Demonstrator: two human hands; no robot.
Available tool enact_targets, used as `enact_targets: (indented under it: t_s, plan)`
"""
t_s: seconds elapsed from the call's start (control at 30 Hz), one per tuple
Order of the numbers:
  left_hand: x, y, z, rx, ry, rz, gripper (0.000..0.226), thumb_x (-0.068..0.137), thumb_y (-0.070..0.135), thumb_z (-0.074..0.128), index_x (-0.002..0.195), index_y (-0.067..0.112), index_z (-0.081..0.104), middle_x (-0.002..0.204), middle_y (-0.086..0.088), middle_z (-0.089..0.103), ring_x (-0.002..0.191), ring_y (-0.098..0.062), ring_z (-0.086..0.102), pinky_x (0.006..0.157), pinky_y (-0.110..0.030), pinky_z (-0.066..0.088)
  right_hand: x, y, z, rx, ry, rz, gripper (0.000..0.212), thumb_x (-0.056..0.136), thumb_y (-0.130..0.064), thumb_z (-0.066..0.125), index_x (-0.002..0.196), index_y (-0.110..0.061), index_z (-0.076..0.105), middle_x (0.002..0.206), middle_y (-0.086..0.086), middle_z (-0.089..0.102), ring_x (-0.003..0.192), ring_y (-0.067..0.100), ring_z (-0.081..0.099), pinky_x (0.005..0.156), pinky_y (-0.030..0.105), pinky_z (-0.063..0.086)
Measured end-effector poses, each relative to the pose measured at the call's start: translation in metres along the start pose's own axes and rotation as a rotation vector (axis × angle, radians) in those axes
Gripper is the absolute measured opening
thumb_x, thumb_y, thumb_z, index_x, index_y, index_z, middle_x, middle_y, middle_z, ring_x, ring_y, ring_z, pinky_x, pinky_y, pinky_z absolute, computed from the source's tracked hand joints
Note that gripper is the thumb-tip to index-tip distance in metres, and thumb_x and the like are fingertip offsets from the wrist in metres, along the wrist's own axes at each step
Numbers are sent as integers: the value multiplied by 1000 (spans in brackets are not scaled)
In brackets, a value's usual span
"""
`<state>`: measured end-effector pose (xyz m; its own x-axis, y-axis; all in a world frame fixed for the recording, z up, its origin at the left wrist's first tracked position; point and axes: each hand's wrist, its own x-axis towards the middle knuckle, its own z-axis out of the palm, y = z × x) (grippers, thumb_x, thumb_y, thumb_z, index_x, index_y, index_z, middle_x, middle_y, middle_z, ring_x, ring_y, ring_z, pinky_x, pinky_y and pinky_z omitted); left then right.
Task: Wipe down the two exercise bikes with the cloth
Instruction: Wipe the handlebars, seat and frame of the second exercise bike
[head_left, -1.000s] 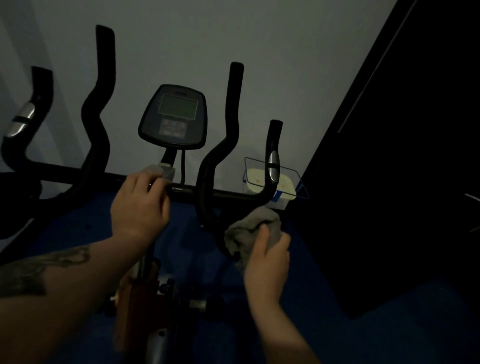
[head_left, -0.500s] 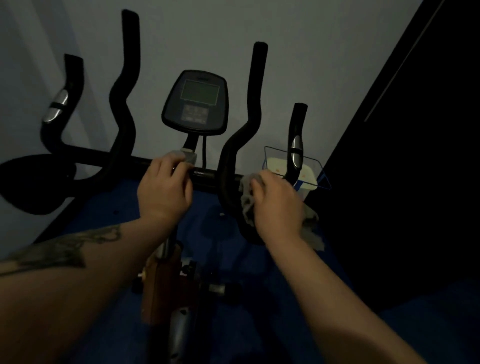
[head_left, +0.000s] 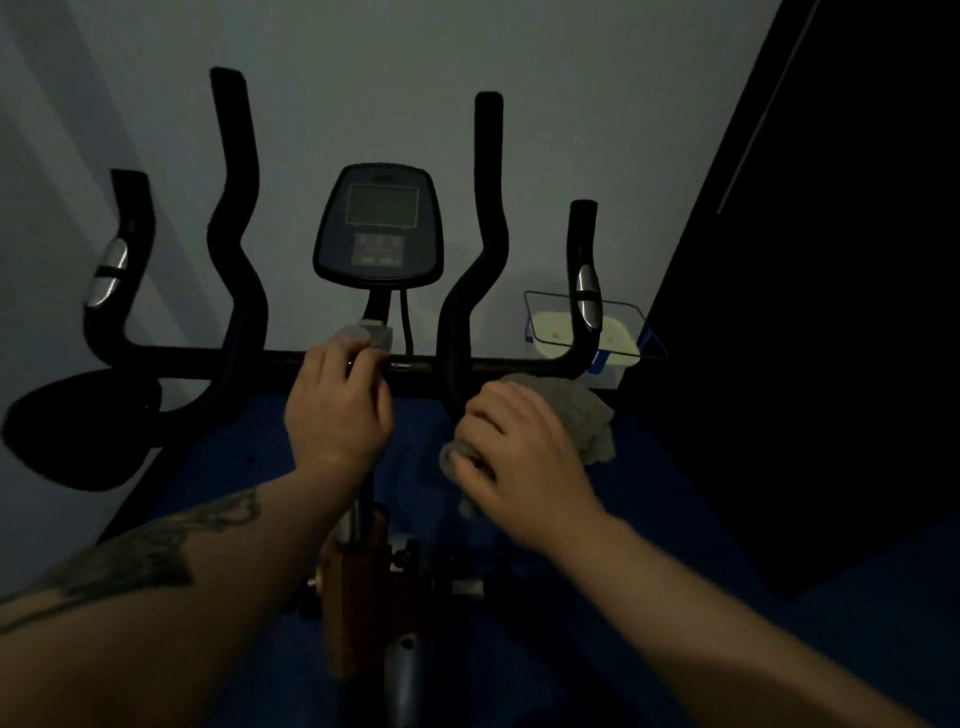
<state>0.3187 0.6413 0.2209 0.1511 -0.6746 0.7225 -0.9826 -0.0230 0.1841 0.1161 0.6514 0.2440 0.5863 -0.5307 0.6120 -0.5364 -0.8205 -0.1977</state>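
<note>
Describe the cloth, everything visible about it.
The cloth is grey, soft and nubby, like terry or microfibre. It is bunched, not folded, wrapped around the lower bend of the bike's black handlebar, right of the console. The right hand grips it against the bar, covering its middle; a crumpled end sticks out to the right and a smaller bit shows under the fingers.

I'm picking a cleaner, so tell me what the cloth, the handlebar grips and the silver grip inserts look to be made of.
Cloth: grey, nubby and bunched, seemingly terry or microfibre.
Handlebar grips: matte black with softly rounded ends, probably foam or rubber sleeves; the dim light leaves this open.
Silver grip inserts: smooth and shiny, catching highlights, likely polished metal plates or chromed plastic.
</note>
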Motion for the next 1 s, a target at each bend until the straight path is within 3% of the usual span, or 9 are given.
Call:
enact_targets:
  t_s: [0.07,0.13,0.23,0.33,0.47,0.57,0.67,0.83,1.0]
  plan:
    - [2,0,0,7,-2,10,22,80,10,64,101,7,65,110,-16,60,100,-33,50,72,-39,47,26,20,-16,-71,-241,-68,23,87,-38,50,75,-19,54,78,-3,52,79,16,47,82,33,34]
    - [2,-1,-1,13,-18,20,23,80,10,65,103,7,65,111,-17,59,101,-33,50,73,-40,48,53,30,-32,41,-477,126,36,92,-48,47,68,-21,51,70,-5,53,71,13,50,70,31,38]
    - [1,-1,-1,16,-33,6,24,80,10,64,104,7,65,111,-17,59,101,-35,50,74,-42,48,47,28,-28,-60,-364,298,47,96,-53,30,70,-20,51,70,-7,49,72,14,48,66,33,35]
    - [1,-2,1,5,-5,19,24,81,11,61,104,8,66,110,-17,60,100,-34,50,73,-42,47,30,21,-17,-396,-309,393,69,83,-51,-3,104,-20,55,97,-1,53,93,19,45,73,34,25]
    - [2,-5,1,14,-9,29,25,83,16,55,105,9,65,113,-15,59,100,-33,49,72,-41,47,55,22,-17,-195,-351,828,49,98,-45,23,70,-15,50,78,4,57,67,19,49,57,28,33]
    - [0,-5,1,-2,4,32,25,84,17,54,105,9,65,114,-16,59,101,-34,50,72,-41,47,50,22,-27,-141,-386,821,52,100,-50,22,75,-16,51,76,-1,52,67,17,48,52,28,29]
    - [0,-4,2,-8,34,27,26,84,18,52,103,8,66,113,-16,60,101,-34,50,69,-40,47,30,22,-28,-117,-253,821,53,98,-58,21,101,-18,55,95,0,55,87,20,53,63,32,37]
    - [1,-6,3,-8,32,36,25,83,16,55,104,9,66,113,-16,60,101,-33,49,68,-40,47,-5,19,-32,-48,-14,926,46,97,-58,28,101,-18,51,93,0,58,82,18,56,60,32,44]
    - [0,-6,5,-12,51,38,25,83,15,55,104,8,66,112,-16,60,102,-32,47,67,-40,47,-28,-2,-24,432,258,1167,40,96,-57,31,101,-22,49,96,-3,61,89,17,59,74,35,50]
